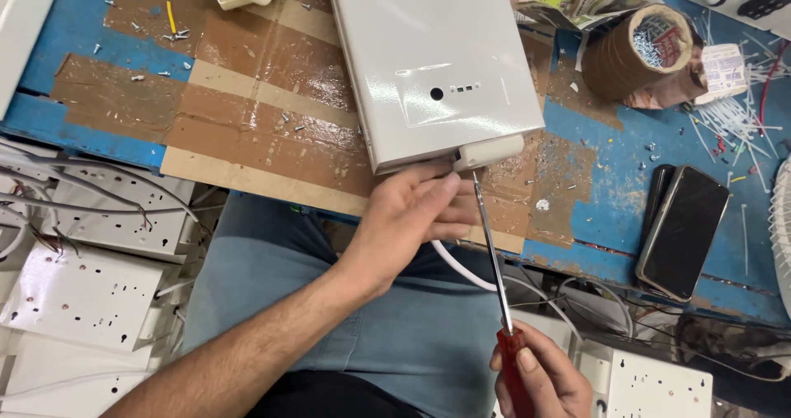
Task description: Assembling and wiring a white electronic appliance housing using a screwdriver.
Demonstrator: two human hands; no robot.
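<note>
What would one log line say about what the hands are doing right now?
left hand: steadies white box at its corner | right hand: holds red-handled screwdriver, tip at corner cap | surface: blue workbench

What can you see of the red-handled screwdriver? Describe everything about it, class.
The screwdriver has a translucent red handle and a long, thin, bare metal shaft. The right hand grips the handle at the bottom of the view. The shaft slants up and slightly left, its tip meeting the small white end piece at the near corner of the white casing, beside the left hand. It crosses a white cable.
</note>
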